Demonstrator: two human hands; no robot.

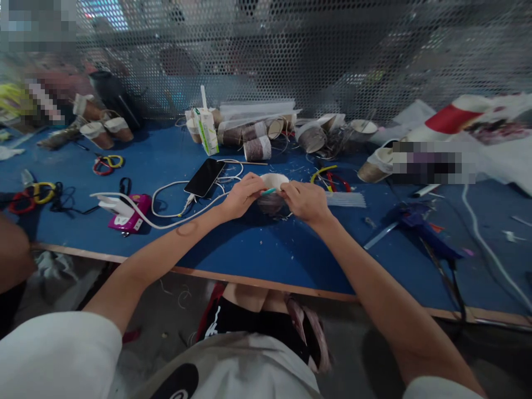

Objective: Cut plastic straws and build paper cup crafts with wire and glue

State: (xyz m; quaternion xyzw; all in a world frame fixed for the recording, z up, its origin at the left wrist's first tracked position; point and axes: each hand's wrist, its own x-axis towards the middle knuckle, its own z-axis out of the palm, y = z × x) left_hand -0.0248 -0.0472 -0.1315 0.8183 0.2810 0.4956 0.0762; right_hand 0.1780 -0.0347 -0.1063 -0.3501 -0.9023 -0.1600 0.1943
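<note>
Over a spool (274, 206) with a pale rim and dark grey winding, both hands meet near the middle of the blue table. My left hand (242, 196) is closed, its fingertips pinching one end of a short teal strip (269, 192) at the front of the rim. Facing it, my right hand (306, 200) is also closed, thumb and fingers pressed together at the rim's right side. What lies between those right fingertips is too small to make out. Close behind the right hand lie yellow-and-red handled pliers (328, 176) and a bundle of clear sticks (344, 199).
A phone (203, 177) on a white cable and a magenta power box (131, 213) are to the left, with scissors (35, 194) beyond. Several wound spools (256, 148) and a drink carton (206, 132) stand along the mesh screen (266, 66). A blue glue gun (426, 230) lies right.
</note>
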